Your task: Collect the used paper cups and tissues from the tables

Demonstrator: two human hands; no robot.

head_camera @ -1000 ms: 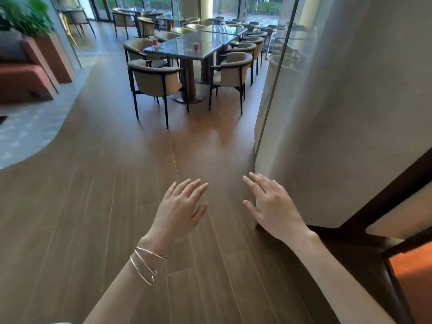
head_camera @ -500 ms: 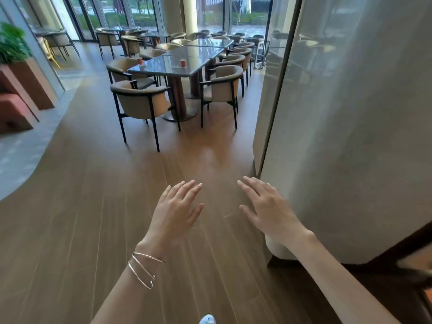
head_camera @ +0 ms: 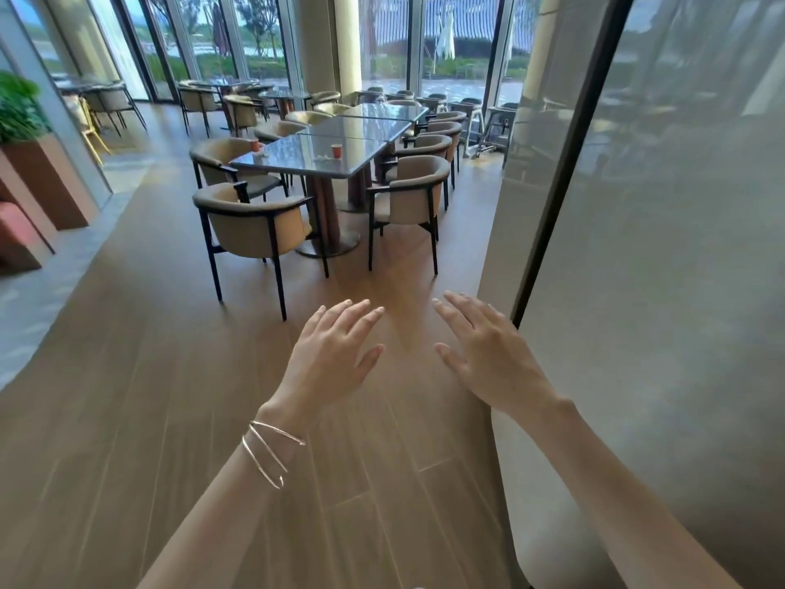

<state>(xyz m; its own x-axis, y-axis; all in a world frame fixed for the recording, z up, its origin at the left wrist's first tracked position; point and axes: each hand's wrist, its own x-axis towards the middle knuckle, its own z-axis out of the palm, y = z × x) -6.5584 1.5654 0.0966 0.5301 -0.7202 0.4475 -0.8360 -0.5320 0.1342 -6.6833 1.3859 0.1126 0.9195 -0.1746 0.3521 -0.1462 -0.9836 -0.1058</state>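
Two small red paper cups stand on a long grey table ahead: one cup near the middle of the near end, the other cup at its left edge. A pale crumpled tissue lies beside the middle cup, and another tissue lies by the left cup. My left hand, with bangles on the wrist, and my right hand are held out in front of me over the floor, fingers straight and spread, holding nothing, far short of the table.
Beige armchairs surround the table, the nearest chair at its front left and another chair at front right. A pale wall panel rises close on my right. A planter stands far left. Wooden floor lies between me and the table.
The table and chairs have come nearer and lower in view as I walk forward past the wall on my right. Both hands stay open in front of me.
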